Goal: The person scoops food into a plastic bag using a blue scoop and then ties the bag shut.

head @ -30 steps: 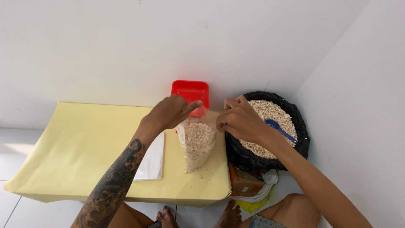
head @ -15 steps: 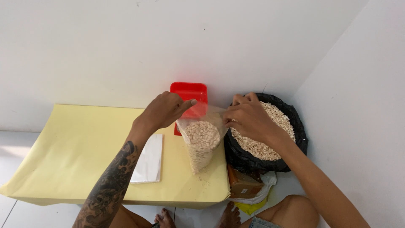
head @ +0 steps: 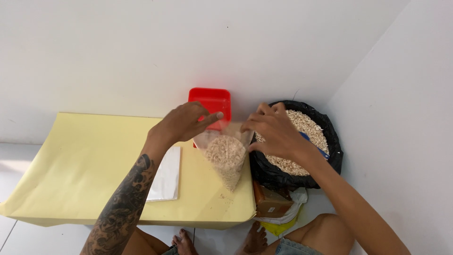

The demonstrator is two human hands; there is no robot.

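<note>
Your clear glossy plastic bag [head: 225, 153], matt yellow paper sheet [head: 85, 160], shiny red plastic tray [head: 210, 101], crinkly black plastic liner [head: 273, 174]

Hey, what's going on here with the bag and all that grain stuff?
A person sits at a low table covered in yellow paper, holding a clear plastic bag of pale flaky grain by its top edge with both hands, the left hand and the right hand. The bag hangs tilted, its bottom corner near the paper. Beside it, a black-lined tub holds more of the same grain and a blue scoop. A red square tray sits behind, and flat clear bags lie on the paper.
</note>
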